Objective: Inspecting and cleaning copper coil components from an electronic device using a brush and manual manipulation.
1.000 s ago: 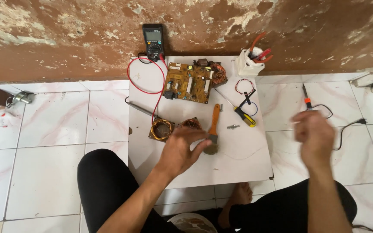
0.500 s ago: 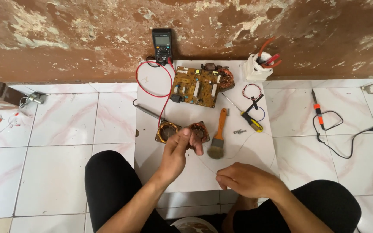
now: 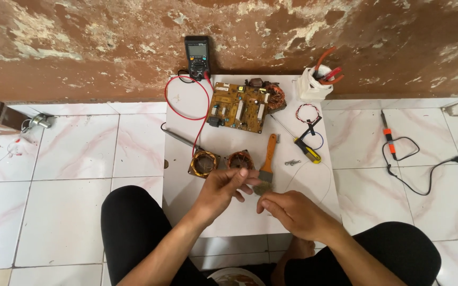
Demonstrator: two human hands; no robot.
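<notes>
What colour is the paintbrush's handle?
Orange, seen in the head view: the paintbrush lies just beyond both hands.

Can't really tell what the left hand and right hand are pinching between them, it's too thin and small, maybe wire. The left fingers cover the near edge of the right coil, and the brush bristles are half hidden behind those same fingertips. The bowl below the hands is cut off by the bottom edge. Parts on the board are too tiny to make out.
</notes>
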